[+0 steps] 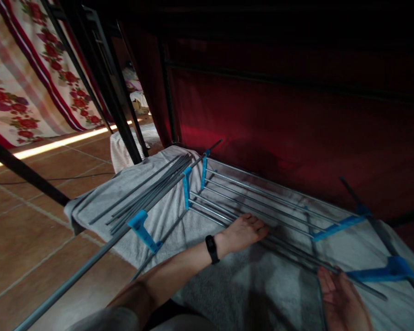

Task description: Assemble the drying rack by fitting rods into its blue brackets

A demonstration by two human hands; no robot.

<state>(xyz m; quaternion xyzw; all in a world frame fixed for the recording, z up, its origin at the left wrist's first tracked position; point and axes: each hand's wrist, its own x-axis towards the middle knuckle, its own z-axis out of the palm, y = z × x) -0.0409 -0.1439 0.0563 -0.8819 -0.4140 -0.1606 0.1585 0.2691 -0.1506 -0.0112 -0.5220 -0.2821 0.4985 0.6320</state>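
Observation:
A partly assembled rack (258, 191) of metal rods and blue plastic brackets lies on a grey blanket. My left hand (246, 232), with a black band on its wrist, is closed around a loose metal rod (293, 250) along the near side of the rack. Lower right, my right hand (343, 299) is palm up, its fingertips curled at the same rod near its far right part. That rod's end sticks out past a blue bracket (376, 275). On the left, another blue bracket (143, 232) sits on a long grey pole (86, 271) and has no crossbars in it.
Several loose grey rods (148, 193) lie bundled on the blanket (100, 202) at left. A dark red cloth (262, 119) hangs behind the rack. Black metal bed posts (106, 87) rise at left, beside a tiled floor (31, 234) and a flowered curtain (37, 69).

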